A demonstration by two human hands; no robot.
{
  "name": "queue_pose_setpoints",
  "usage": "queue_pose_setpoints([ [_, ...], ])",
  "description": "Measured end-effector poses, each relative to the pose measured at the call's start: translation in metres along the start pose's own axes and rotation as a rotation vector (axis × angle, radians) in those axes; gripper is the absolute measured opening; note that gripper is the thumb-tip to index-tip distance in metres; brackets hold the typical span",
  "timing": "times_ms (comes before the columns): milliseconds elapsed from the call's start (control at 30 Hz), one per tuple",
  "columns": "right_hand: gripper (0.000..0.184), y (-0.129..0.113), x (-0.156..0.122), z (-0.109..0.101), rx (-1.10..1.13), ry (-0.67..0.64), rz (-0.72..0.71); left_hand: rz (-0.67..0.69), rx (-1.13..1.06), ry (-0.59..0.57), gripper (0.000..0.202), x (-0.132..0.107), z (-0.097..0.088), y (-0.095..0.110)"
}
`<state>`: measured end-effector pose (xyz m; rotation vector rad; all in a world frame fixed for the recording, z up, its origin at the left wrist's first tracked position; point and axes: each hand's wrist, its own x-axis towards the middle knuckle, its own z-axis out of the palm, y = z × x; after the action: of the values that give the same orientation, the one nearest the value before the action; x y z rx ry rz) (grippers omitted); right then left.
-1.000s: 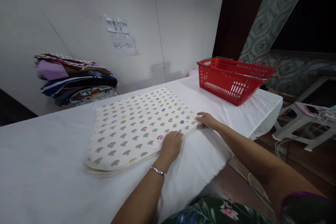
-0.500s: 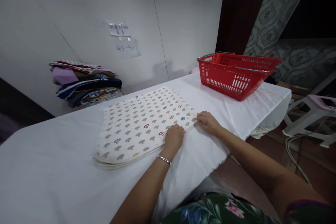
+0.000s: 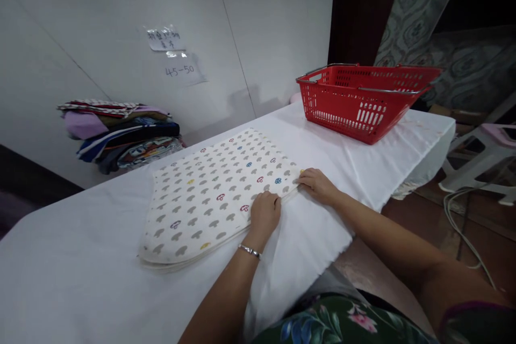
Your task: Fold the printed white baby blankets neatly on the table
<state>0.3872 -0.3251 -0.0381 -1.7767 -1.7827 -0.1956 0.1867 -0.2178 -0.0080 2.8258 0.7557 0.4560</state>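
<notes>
A folded cream cloth [image 3: 209, 196] printed with small grey and coloured mushrooms lies flat on the white-covered table [image 3: 72, 279]. My left hand [image 3: 264, 214], with a silver bracelet at the wrist, rests on the cloth's near edge with fingers curled over it. My right hand [image 3: 318, 185] pinches the cloth's near right corner, fingers closed on the fabric.
A red plastic basket [image 3: 363, 99] with metal handles stands at the table's far right end. A stack of folded clothes [image 3: 121, 134] sits against the white wall at the back left. Paper notes are taped to the wall. White plastic stools [image 3: 484, 164] and a cable are on the floor at right.
My hands have stayed on the cloth's near edge, the left drawing slightly closer to the right. The camera view shifted a little; the cloth has not visibly moved.
</notes>
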Motion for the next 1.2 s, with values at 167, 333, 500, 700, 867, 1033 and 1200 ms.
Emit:
queue_pose_setpoints([
  [167, 0.02, -0.004, 0.001, -0.001, -0.044, 0.011, 0.034, -0.023, -0.064, 0.051, 0.019, -0.001, 0.005, -0.002],
  [333, 0.012, -0.005, 0.002, 0.0, -0.077, 0.01, 0.041, 0.017, -0.13, 0.065, 0.019, -0.003, 0.008, -0.003],
  [500, 0.013, -0.005, 0.004, 0.002, -0.111, 0.019, 0.037, 0.088, -0.091, 0.041, 0.024, -0.004, 0.009, -0.004],
  [700, 0.014, -0.007, 0.007, 0.002, -0.144, 0.023, 0.035, 0.135, -0.03, 0.048, 0.016, -0.005, 0.009, -0.001],
  [867, 0.014, -0.009, 0.007, 0.002, -0.156, 0.005, 0.013, 0.109, 0.027, 0.016, 0.013, -0.003, 0.009, 0.002],
  [1033, 0.015, -0.01, 0.005, 0.001, -0.149, 0.013, -0.012, 0.093, 0.096, -0.002, 0.017, 0.001, 0.011, 0.005],
  [1200, 0.019, -0.013, 0.003, 0.0, -0.14, 0.018, -0.057, 0.124, 0.137, 0.056, 0.02, 0.004, 0.017, 0.004],
])
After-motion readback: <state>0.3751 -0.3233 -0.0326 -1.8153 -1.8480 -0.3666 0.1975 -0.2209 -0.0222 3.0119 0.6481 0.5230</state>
